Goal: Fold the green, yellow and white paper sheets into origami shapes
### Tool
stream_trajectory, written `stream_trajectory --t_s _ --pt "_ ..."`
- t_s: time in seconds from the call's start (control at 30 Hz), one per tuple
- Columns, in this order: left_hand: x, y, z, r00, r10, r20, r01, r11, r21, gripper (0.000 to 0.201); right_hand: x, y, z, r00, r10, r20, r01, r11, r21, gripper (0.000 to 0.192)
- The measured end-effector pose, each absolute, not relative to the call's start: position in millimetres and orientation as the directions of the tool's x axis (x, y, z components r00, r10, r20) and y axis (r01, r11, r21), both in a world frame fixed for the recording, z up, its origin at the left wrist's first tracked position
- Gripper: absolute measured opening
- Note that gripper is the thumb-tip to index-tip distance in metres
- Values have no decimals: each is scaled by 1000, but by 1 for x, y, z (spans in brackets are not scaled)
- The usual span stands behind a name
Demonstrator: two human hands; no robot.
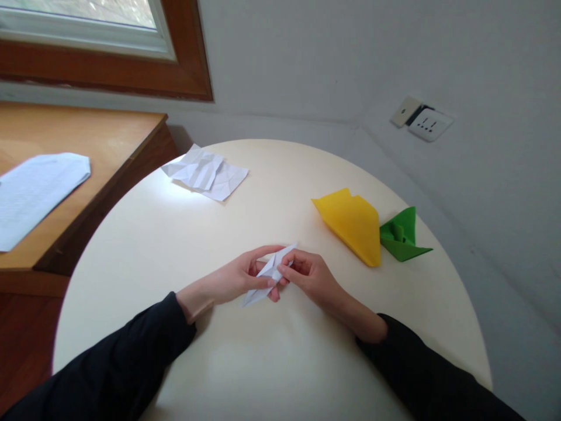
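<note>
A piece of folded white paper (266, 273), long and pointed at both ends, is held above the round table between my two hands. My left hand (245, 273) is closed on its left side, thumb on top and fingers underneath. With thumb and bent fingers, my right hand (310, 273) pinches the paper near its middle right. Its upper tip sticks out past my right fingers, and its lower tip points toward me. Part of the paper is hidden behind the fingers.
Creased white sheets (210, 172) lie at the far left of the round table (272, 374). A yellow folded paper (350, 225) and a green folded paper (404, 237) sit to the right. Papers (44, 190) rest on a wooden desk (109, 128). Wall sockets (429, 124) are at right.
</note>
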State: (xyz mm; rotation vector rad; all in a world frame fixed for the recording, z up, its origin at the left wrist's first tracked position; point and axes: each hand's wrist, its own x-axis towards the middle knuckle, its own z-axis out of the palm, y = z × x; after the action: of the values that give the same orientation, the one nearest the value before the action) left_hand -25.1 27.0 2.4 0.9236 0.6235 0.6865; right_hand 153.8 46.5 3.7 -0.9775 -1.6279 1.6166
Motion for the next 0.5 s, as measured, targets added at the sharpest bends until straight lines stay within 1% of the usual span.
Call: stream_trajectory --t_s 0.33,0.5 --pt "-24 26 -2 593 779 -205 -267 430 863 68 155 47 2 -540 837 -86 7 -98 -995 26" --pt "-23 26 -1 585 788 -193 -311 438 844 57 154 48 3 -550 831 -86 -24 -118 -993 24"
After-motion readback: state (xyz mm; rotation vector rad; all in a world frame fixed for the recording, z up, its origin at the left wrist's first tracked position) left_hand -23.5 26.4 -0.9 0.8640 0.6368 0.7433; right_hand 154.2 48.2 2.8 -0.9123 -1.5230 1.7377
